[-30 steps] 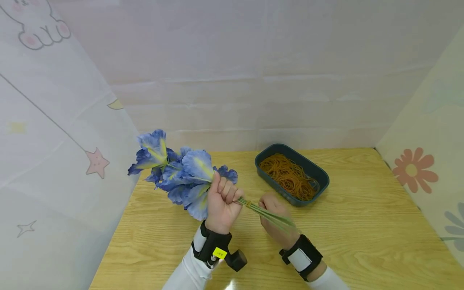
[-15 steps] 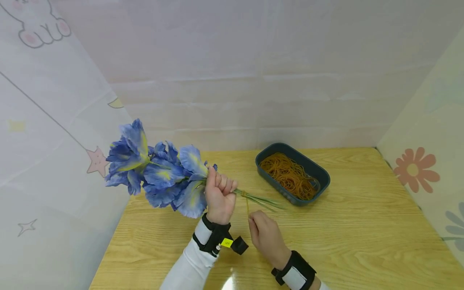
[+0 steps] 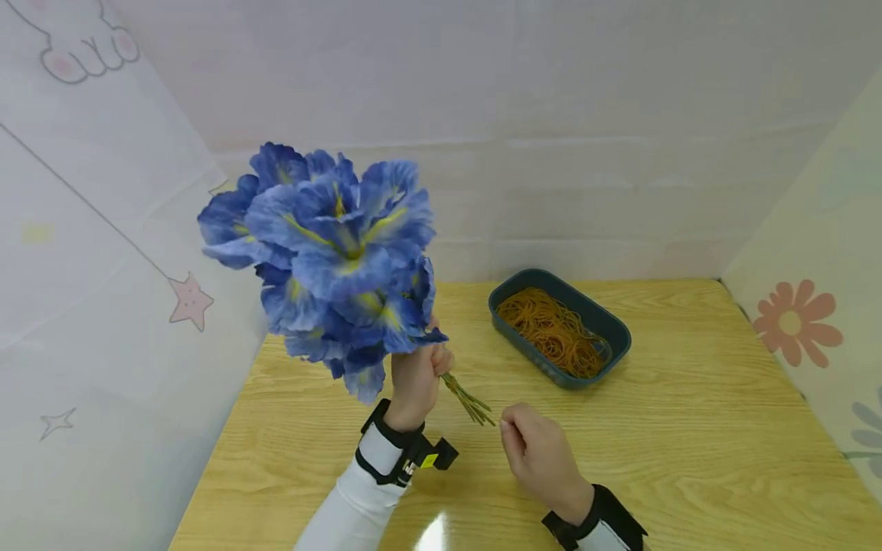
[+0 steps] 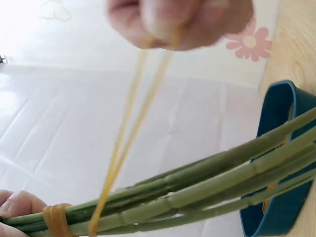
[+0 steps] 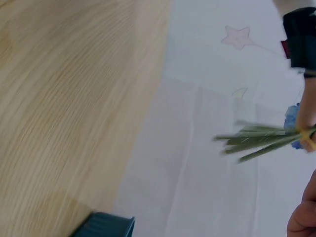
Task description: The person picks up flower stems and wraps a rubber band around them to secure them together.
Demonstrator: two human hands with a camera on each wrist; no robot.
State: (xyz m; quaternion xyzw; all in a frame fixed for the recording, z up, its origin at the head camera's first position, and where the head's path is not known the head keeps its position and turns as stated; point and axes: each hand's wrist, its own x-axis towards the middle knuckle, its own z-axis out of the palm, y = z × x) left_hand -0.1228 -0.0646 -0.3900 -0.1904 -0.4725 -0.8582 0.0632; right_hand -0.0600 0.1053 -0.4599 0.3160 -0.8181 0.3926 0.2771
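A bunch of blue artificial irises (image 3: pixel 344 260) with yellow streaks is gripped around its green stems by my left hand (image 3: pixel 416 379). The blossoms hide part of that hand. Below it the bare stem ends (image 3: pixel 470 400) stick out to the right. My right hand (image 3: pixel 544 459), fingers curled, is lower right of the stem ends. In the left wrist view it pinches a yellow rubber band (image 4: pixel 118 153), whose two strands run stretched down to the stems. Beside my left fingers, turns of tan rubber band (image 4: pixel 58 220) circle the stems tightly.
A dark blue tub (image 3: pixel 525 353) stands toward the back of the wooden table (image 3: pixel 689 428), holding a tangle of loose rubber bands (image 3: pixel 551 333). Printed cloth walls (image 3: pixel 620 184) enclose the back and both sides.
The irises have swung upward, with blossoms now facing the head camera and stem ends pointing down-right. My right hand has drawn back from the stems and then shifted rightward.
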